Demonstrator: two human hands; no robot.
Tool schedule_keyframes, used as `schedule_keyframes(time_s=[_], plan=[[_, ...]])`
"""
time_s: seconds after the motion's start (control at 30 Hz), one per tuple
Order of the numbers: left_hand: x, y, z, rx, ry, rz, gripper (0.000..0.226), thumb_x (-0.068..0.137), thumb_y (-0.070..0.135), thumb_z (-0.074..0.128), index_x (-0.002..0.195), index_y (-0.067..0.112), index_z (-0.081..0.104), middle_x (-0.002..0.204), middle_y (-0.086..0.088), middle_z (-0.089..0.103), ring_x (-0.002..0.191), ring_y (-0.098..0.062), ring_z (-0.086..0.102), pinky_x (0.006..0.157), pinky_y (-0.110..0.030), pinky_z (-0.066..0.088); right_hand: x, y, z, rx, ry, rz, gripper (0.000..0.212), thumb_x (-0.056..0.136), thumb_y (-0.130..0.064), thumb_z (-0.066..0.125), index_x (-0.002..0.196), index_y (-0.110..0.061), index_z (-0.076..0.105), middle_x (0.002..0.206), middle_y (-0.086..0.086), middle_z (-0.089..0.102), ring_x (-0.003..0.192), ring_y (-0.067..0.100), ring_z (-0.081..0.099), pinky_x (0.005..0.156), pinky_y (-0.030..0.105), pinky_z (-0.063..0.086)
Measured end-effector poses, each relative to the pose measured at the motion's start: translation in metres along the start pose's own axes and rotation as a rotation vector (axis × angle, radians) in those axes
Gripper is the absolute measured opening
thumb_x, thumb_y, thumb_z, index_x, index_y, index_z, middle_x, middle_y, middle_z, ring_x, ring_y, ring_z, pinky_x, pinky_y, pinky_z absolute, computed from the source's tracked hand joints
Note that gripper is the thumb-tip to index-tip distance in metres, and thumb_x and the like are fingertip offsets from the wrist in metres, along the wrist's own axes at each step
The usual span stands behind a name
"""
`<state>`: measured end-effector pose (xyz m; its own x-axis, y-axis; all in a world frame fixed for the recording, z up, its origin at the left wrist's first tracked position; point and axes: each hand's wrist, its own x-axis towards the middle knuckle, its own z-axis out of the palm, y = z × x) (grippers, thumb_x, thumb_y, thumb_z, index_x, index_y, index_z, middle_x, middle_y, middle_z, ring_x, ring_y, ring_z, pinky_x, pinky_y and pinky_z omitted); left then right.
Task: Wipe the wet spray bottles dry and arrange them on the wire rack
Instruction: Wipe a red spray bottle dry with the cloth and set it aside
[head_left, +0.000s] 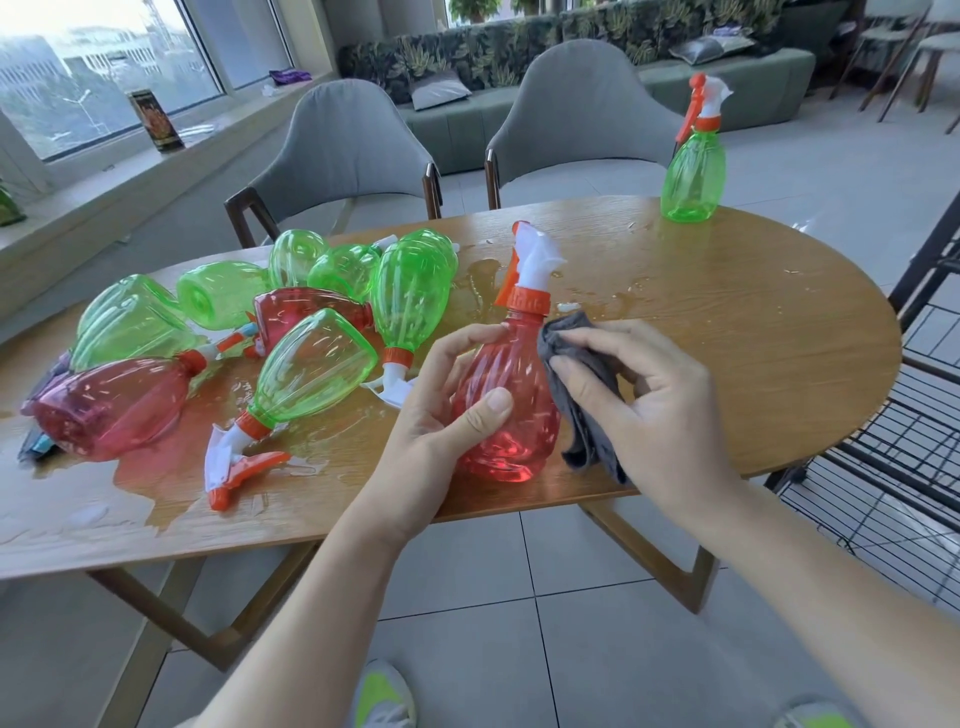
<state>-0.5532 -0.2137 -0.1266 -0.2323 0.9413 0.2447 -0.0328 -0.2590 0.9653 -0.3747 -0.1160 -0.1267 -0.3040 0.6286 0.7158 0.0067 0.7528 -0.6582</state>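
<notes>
At the left of the frame a heap of green and red bottles (291, 332) lies tumbled on the wet wooden table (727, 332), long axes mostly flat, necks pointing every which way, standing water pooled around them. Just right of centre the left hand (441, 410) wraps its fingers around the back of the red spray bottle (506, 395), thumb pressed across the front of the belly. That bottle stands upright at the near edge of the table, long axis vertical, white nozzle aimed toward the upper right. The right hand (649, 400) presses a grey cloth (584, 379) against the bottle's right flank, fingers curled onto the fabric.

It looks empty, so I'd guess light, thin-walled and springy, and slick while wet; the ribbed belly or the orange collar should give the surest hold. At the upper right a green bottle (693, 171) stands alone and upright, trigger pointing left. The black wire rack (893, 457) sits at the right edge, beside the table.
</notes>
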Motion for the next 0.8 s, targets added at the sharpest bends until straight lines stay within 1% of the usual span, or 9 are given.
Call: schedule_keyframes(time_s=[0.13,0.2,0.3,0.37,0.4,0.5,0.57,0.7,0.8], plan=[[0.000,0.000,0.005,0.015,0.013,0.009,0.046,0.098,0.036,0.074,0.141,0.037,0.057,0.139,-0.004,0.067,0.126,-0.033,0.064,0.106,-0.053,0.054,-0.004,0.000,0.004,0.015,-0.012,0.035,0.019,0.092,-0.017,0.075,0.110,-0.012,0.076,0.106,-0.004,0.071,0.103,0.013,0.069,0.089,0.029,0.056],[0.001,-0.001,0.005,0.005,0.050,0.016,0.043,0.099,0.041,0.072,0.139,0.042,0.057,0.134,-0.002,0.069,0.122,-0.030,0.066,0.104,-0.050,0.055,-0.013,0.001,0.005,0.009,-0.054,0.011,0.019,0.091,-0.017,0.076,0.108,-0.010,0.077,0.105,-0.002,0.072,0.101,0.011,0.069,0.087,0.025,0.055],[0.003,-0.003,0.003,0.007,0.096,0.020,0.039,0.099,0.048,0.065,0.137,0.048,0.056,0.137,-0.009,0.067,0.124,-0.039,0.064,0.109,-0.063,0.048,-0.027,-0.001,0.004,-0.023,-0.109,-0.058,0.018,0.089,-0.014,0.079,0.106,-0.008,0.078,0.103,0.001,0.072,0.097,0.006,0.068,0.083,0.016,0.051],[0.002,-0.004,0.003,0.017,0.107,0.023,0.039,0.102,0.049,0.062,0.139,0.046,0.053,0.141,-0.018,0.064,0.128,-0.049,0.061,0.113,-0.069,0.045,-0.032,-0.003,0.007,-0.048,-0.120,-0.107,0.018,0.088,-0.011,0.080,0.106,-0.007,0.079,0.104,0.004,0.072,0.096,0.009,0.069,0.083,0.017,0.052],[0.002,-0.004,0.004,0.025,0.109,0.019,0.039,0.104,0.048,0.060,0.141,0.044,0.050,0.140,-0.020,0.064,0.127,-0.048,0.063,0.113,-0.065,0.048,-0.033,-0.003,0.009,-0.070,-0.122,-0.139,0.019,0.087,-0.009,0.080,0.106,-0.006,0.079,0.104,0.006,0.071,0.096,0.012,0.069,0.083,0.017,0.052],[0.002,-0.004,0.007,0.029,0.094,0.023,0.042,0.104,0.040,0.054,0.145,0.035,0.045,0.133,-0.016,0.070,0.114,-0.032,0.070,0.099,-0.042,0.058,-0.033,-0.007,0.015,-0.153,-0.141,-0.270,0.017,0.089,-0.009,0.077,0.105,-0.004,0.079,0.101,0.012,0.067,0.091,0.017,0.066,0.085,0.014,0.048],[0.003,-0.004,0.007,0.017,0.080,0.021,0.043,0.104,0.038,0.055,0.145,0.034,0.045,0.128,-0.012,0.071,0.109,-0.026,0.070,0.093,-0.037,0.059,-0.031,-0.009,0.019,-0.216,-0.175,-0.376,0.016,0.091,-0.009,0.074,0.105,-0.004,0.080,0.099,0.014,0.065,0.088,0.021,0.062,0.087,0.014,0.046],[0.003,-0.005,0.005,-0.081,0.091,-0.010,0.037,0.103,0.036,0.060,0.139,0.040,0.052,0.135,-0.023,0.065,0.109,-0.035,0.070,0.091,-0.045,0.060,-0.034,-0.006,0.018,-0.332,-0.306,-0.529,0.015,0.094,-0.007,0.071,0.106,-0.003,0.078,0.099,0.017,0.064,0.087,0.028,0.060,0.085,0.026,0.049],[0.005,-0.008,0.002,-0.145,0.125,-0.019,0.032,0.103,0.032,0.062,0.133,0.041,0.059,0.140,-0.032,0.060,0.111,-0.040,0.070,0.095,-0.053,0.057,-0.033,0.000,0.008,-0.362,-0.292,-0.533,0.015,0.093,-0.009,0.074,0.107,-0.004,0.079,0.099,0.017,0.066,0.087,0.028,0.062,0.085,0.025,0.051]])
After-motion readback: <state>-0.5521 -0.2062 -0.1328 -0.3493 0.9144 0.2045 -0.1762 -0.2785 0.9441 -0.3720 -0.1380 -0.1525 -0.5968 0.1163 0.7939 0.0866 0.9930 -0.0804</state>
